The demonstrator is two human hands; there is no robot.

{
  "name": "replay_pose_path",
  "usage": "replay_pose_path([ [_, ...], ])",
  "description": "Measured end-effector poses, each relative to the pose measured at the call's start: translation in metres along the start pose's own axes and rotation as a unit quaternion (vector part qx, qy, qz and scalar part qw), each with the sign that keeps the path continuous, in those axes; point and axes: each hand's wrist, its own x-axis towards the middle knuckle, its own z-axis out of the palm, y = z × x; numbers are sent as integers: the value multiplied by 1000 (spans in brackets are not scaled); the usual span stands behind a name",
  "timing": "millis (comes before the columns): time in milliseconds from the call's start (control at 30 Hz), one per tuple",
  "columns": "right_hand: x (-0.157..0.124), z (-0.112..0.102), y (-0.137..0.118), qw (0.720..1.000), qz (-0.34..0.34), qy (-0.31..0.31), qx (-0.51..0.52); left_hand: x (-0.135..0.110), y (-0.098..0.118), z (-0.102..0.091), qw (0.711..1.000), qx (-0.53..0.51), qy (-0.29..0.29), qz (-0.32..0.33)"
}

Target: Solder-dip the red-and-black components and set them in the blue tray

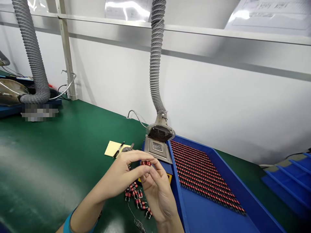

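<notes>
A small red copper-wire coil (145,163) is held up in front of the solder pot (157,147). My left hand (128,173) pinches it between thumb and forefinger. My right hand (159,191) is closed at the coil's right and lower side, its thumb and fingertips meeting there; they partly hide the coil. Below and between my wrists, several loose coils (137,194) with bent leads lie on the green bench. A thin grey wire (139,225) lies bunched near them.
A blue tray (201,204) at right holds dense rows of similar coils (204,171). Above the pot hangs a fume extractor hood (160,132) on a ribbed hose (156,58). A yellow notepad (110,148) with a pen (119,149) lies left of it. Blue racks (291,181) stand far right.
</notes>
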Motion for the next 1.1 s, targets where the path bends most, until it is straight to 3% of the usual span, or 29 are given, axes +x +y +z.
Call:
replay_pose_path([
  [200, -1, 2, 10, 1000, 13, -7, 20, 5, -14, 16, 962, -220, 149, -65],
  [333, -1, 1, 11, 997, 38, -35, 54, 7, -22, 26, 933, -272, 227, -65],
  [433, -1, 1, 6, 994, 53, -55, 76, 8, -21, 20, 911, -294, 287, -31],
  [500, 0, 1, 2, 993, 58, -33, 93, 8, -20, 12, 902, -297, 313, -12],
  [567, 2, 1, -1, 992, 55, 12, 111, 8, -18, 9, 919, -280, 275, -19],
  [667, 3, 2, -3, 990, 35, 60, 126, 5, -15, 15, 973, -202, 96, -51],
  [733, 2, 3, -3, 992, 25, 44, 117, 2, -14, 23, 988, -144, 14, -61],
  [833, 1, 2, -3, 998, -5, 5, 58, -1, -13, 29, 991, -119, 8, -66],
  [967, 1, -6, -12, 995, -90, 4, -30, -4, -10, 21, 982, -172, -12, -72],
  [1100, -1, -17, -26, 988, -76, -33, -133, -6, -5, 13, 963, -238, -75, -98],
])
